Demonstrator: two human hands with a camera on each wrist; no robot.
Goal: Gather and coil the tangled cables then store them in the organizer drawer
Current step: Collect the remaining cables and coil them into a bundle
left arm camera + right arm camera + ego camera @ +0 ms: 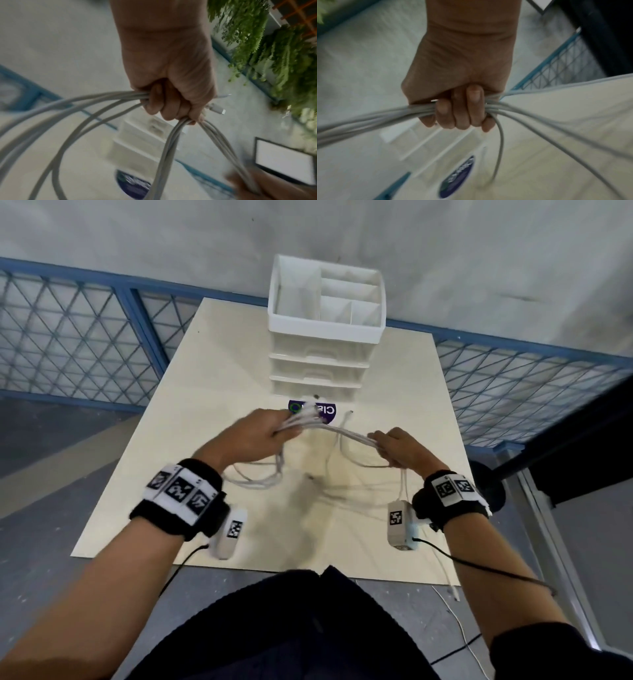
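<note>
Head view: our left hand (255,430) and right hand (402,447) each clench the cables (342,434) above the tabletop (212,364). Cable ends blur.

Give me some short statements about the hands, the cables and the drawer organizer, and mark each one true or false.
1. Both hands grip the white cables. True.
2. The left hand is open and empty. False: its fingers curl round the bundle.
3. The drawer organizer stands at the far side of the board. True.
4. One organizer drawer is pulled out. False: all look closed.
5. The right hand holds a plug only. False: it grips several cable strands.
</note>
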